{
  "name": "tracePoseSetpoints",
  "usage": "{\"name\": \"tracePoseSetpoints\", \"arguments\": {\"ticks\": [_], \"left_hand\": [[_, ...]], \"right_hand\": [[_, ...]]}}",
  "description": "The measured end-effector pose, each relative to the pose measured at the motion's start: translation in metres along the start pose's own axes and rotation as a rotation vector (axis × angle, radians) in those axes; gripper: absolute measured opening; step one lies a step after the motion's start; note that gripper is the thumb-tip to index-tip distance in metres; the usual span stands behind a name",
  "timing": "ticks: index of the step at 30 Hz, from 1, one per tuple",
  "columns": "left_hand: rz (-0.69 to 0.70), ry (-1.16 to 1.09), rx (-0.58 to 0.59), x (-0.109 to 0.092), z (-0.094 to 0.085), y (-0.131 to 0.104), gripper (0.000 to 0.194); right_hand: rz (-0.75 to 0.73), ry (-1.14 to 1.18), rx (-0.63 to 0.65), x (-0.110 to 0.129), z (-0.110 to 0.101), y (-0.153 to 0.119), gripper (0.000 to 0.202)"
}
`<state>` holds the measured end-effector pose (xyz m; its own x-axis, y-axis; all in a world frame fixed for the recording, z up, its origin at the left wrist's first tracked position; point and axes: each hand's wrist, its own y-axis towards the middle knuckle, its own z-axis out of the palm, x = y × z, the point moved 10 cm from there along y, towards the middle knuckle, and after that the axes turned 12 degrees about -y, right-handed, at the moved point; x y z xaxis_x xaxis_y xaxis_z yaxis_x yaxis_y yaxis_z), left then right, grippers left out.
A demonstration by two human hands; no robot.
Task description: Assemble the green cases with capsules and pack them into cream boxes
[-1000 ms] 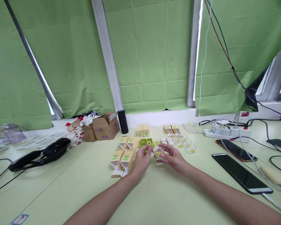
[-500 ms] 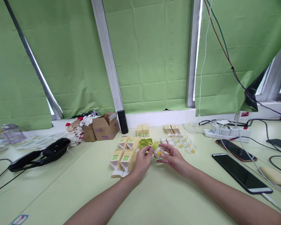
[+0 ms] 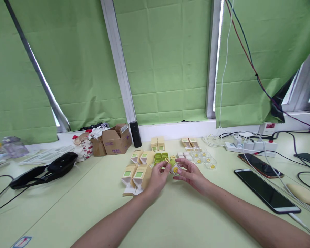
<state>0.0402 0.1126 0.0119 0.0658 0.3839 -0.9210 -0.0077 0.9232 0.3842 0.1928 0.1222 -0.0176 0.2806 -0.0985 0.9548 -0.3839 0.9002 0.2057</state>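
Low over the table's middle, my left hand (image 3: 158, 176) and my right hand (image 3: 190, 173) meet on one small container (image 3: 175, 168). It has a clear body with a yellow flower-like mark, a green top and a pale loop. My left thumb and fingers pinch the green top, while my right fingers close around the clear body. Just behind are small green square pieces (image 3: 158, 155), white blocks (image 3: 187, 153) and several clear pieces with yellow centres (image 3: 211, 164). Left of my hands stand cream boxes with green windows (image 3: 142, 174), their flaps open.
Farther back are more cream boxes (image 3: 157, 144), open cartons (image 3: 189, 144), a cardboard box (image 3: 116, 139) and a black cylinder (image 3: 135, 134). Phones (image 3: 266, 190) and a power strip (image 3: 250, 147) with cables lie right. A black strapped pouch (image 3: 60, 163) lies left.
The small container has tilted slightly between my fingers, its green top turning a little more upright. Both hands stay almost in place, and the things on the table have not moved.
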Motion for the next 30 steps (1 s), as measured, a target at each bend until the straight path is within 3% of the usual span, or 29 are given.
{"name": "tracePoseSetpoints", "arguments": {"ticks": [17,30], "left_hand": [[-0.001,0.064,-0.023,0.01,-0.005,0.004,0.061],[0.023,0.089,-0.023,0.001,-0.003,0.002,0.056]], "right_hand": [[-0.117,-0.19,0.017,0.002,0.001,0.004,0.067],[-0.159,-0.214,0.034,0.016,0.014,-0.007,0.062]]}}
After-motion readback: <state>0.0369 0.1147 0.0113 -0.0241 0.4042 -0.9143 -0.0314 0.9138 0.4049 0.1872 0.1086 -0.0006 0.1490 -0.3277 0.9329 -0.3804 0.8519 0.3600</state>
